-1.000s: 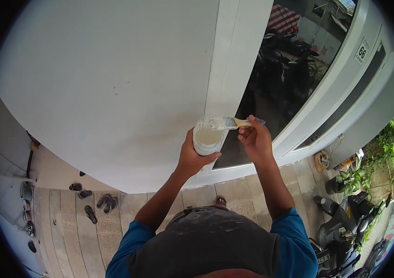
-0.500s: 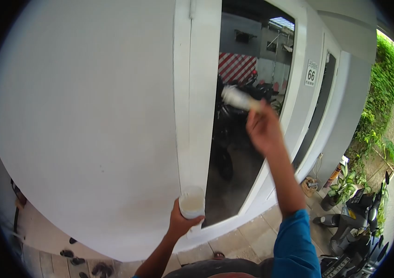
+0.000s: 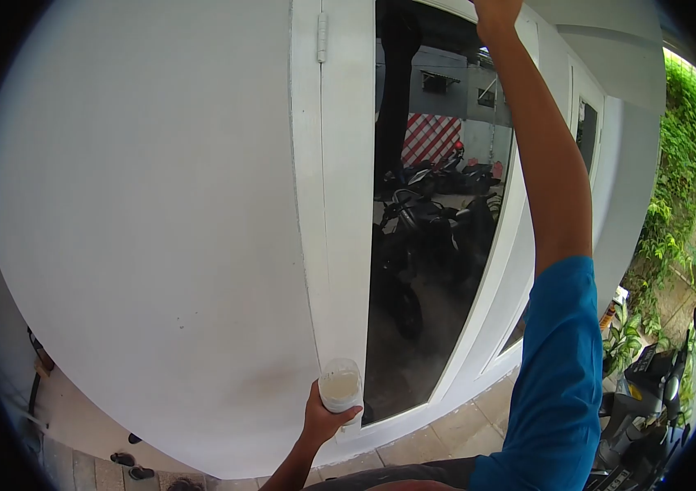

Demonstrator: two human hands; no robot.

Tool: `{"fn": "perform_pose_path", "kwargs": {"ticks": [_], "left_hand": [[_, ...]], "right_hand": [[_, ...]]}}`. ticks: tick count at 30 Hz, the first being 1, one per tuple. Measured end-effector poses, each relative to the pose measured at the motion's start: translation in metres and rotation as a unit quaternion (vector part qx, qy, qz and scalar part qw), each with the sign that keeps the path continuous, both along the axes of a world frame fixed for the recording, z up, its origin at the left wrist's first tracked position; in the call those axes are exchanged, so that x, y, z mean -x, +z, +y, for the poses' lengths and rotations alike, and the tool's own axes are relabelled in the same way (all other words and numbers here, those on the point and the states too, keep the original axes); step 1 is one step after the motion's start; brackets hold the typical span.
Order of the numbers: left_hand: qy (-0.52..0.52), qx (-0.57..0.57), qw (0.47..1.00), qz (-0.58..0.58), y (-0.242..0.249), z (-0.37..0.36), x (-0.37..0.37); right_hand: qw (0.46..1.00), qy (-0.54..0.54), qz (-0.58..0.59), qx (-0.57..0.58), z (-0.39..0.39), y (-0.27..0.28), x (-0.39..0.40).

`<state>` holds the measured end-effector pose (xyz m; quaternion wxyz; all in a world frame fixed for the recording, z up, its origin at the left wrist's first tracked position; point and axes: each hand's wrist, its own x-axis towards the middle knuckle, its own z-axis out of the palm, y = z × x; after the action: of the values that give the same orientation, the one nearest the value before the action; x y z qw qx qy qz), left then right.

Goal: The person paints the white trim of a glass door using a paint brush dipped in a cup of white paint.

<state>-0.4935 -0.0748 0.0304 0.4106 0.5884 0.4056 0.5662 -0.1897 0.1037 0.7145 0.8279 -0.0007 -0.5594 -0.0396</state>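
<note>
Low in front of me, my left hand (image 3: pixel 322 421) is wrapped round a plastic cup (image 3: pixel 340 391) with pale, whitish contents. The cup is beside the bottom of the white door frame (image 3: pixel 346 213). High up, my right hand (image 3: pixel 497 15) is cut off by the top edge of the view; its fingers are hidden, and the paintbrush seen earlier is out of view. My right arm stretches up in front of the door's dark glass pane (image 3: pixel 422 344). A metal hinge (image 3: pixel 322 37) sits at the upper part of the frame.
A white wall (image 3: pixel 143 204) fills the left side. Footwear (image 3: pixel 131 465) lies on the floor at lower left. To the right are a parked motorcycle (image 3: pixel 651 385), a potted plant (image 3: pixel 622 344) and climbing greenery (image 3: pixel 684 155). Other motorcycles reflect in the glass.
My right hand has risen from mid-pane to the top edge, and the paintbrush it held has left the view. My left hand and the cup sit slightly lower in view.
</note>
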Motion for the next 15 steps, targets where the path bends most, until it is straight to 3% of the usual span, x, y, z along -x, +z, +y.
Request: {"fn": "perform_pose_path", "kwargs": {"ticks": [2,5,6,8,12,14,15], "left_hand": [[0.008,0.004,1.0,0.016,0.0,0.001,0.001],[0.024,0.018,1.0,0.0,-0.009,0.0,0.005],[0.027,0.017,0.999,-0.001,-0.014,0.0,0.008],[0.048,0.013,0.999,-0.005,-0.026,0.0,0.014],[0.054,0.033,0.998,-0.009,-0.028,-0.003,0.019],[0.058,0.031,0.998,0.001,-0.025,-0.005,0.019],[0.059,0.031,0.998,0.002,-0.025,-0.005,0.018]], "right_hand": [[0.999,-0.019,-0.024,-0.01,0.012,0.006,-0.007],[0.984,-0.178,0.017,-0.01,-0.002,0.0,-0.019],[0.937,-0.341,0.051,-0.058,-0.001,0.004,-0.035],[0.86,-0.48,0.073,-0.155,-0.019,0.001,-0.041],[0.84,-0.52,-0.019,-0.155,-0.018,0.003,0.006],[0.836,-0.499,-0.059,-0.221,-0.02,0.002,0.047],[0.86,-0.446,-0.076,-0.236,-0.03,-0.001,0.064]]}}
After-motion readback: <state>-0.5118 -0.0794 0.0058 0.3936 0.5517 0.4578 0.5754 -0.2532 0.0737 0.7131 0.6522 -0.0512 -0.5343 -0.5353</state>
